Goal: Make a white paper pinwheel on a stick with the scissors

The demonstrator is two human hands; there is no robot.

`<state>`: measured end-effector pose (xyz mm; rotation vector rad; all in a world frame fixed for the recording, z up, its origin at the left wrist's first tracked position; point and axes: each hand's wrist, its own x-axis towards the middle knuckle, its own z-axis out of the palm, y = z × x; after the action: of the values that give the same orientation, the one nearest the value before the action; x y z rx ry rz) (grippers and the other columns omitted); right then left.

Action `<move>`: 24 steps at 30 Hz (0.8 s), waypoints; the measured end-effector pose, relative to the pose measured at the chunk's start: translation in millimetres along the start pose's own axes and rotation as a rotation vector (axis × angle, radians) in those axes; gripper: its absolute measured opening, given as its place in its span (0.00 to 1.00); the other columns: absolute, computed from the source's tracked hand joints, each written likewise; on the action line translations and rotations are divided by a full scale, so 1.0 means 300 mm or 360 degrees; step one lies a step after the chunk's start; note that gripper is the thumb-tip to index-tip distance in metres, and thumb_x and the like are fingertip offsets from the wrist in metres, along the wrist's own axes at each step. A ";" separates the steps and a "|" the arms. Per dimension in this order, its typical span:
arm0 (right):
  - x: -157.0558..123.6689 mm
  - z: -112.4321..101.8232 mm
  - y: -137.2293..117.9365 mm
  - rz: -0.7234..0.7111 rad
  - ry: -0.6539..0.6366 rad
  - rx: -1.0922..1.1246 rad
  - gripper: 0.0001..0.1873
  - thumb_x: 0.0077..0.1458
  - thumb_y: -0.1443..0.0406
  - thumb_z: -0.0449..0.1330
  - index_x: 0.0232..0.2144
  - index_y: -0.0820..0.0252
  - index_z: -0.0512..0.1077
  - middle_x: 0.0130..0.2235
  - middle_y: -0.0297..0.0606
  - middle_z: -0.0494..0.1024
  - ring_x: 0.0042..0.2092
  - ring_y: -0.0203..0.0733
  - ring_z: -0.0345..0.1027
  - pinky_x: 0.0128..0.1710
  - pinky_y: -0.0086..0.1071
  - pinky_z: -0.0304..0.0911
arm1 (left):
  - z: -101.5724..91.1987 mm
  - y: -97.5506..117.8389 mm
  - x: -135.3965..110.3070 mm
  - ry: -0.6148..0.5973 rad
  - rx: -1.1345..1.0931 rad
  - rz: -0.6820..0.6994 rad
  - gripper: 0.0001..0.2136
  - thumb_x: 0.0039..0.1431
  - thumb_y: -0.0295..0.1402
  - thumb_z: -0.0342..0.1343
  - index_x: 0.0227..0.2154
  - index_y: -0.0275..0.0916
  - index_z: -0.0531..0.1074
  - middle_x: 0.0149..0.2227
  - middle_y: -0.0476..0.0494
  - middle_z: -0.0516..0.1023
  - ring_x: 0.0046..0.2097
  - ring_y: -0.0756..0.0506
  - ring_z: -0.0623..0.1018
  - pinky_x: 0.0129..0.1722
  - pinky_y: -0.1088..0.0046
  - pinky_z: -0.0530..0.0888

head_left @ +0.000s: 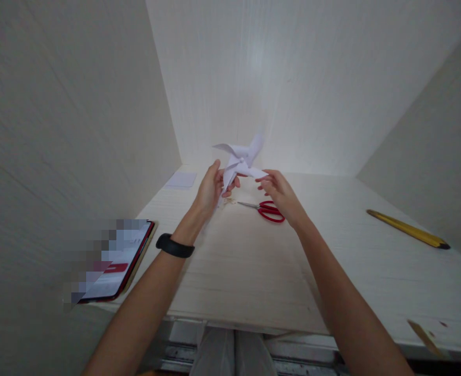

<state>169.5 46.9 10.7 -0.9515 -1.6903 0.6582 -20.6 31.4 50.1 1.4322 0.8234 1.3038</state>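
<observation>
A white paper pinwheel (241, 163) is sitting in the air between the two hands, above the far middle of the worktop (246, 271) and in front of the pale back panel (253, 78). Its curled blades are looking thin and smooth, so it is probably weighing next to nothing, bending under slight pressure and creasing easily at the tips; the folded layers at the centre, or the part just under it, are likely offering the safest hold, while a squeezed blade is risking a dent. The left hand (207, 190), wearing a black wristband (175, 246), is supporting the pinwheel from its lower left, thumb standing upward and fingers curling in behind the paper; exactly what they are gripping there is hidden. The right hand (283, 196) is reaching in with half-bent, loosely parted fingers, its fingertips meeting the tip of the right-hand blade (257, 173); whether they are pinching it or merely touching it, one cannot tell. Below, red-handled scissors (262, 207) are lying with their points toward some small pale scraps (230, 200). A white paper piece (182, 179) is lying at the back left, a phone (116, 266) is resting nearer on the left, and a yellow pen-shaped tool (406, 228) is lying well apart on the right.
</observation>
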 end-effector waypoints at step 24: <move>-0.055 0.160 -0.007 0.0197 -0.0524 0.0219 0.07 0.54 0.62 0.56 0.32 0.60 0.70 0.25 0.32 0.73 0.24 0.31 0.61 0.25 0.26 0.57 | -0.009 -0.086 0.017 0.0503 -0.0134 0.0340 0.14 0.55 0.39 0.56 0.42 0.40 0.72 0.46 0.40 0.76 0.46 0.46 0.76 0.45 0.68 0.73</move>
<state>125.6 33.0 -11.0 -0.8897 -1.8528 1.0468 -19.0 44.1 26.9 1.2917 0.8243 1.7391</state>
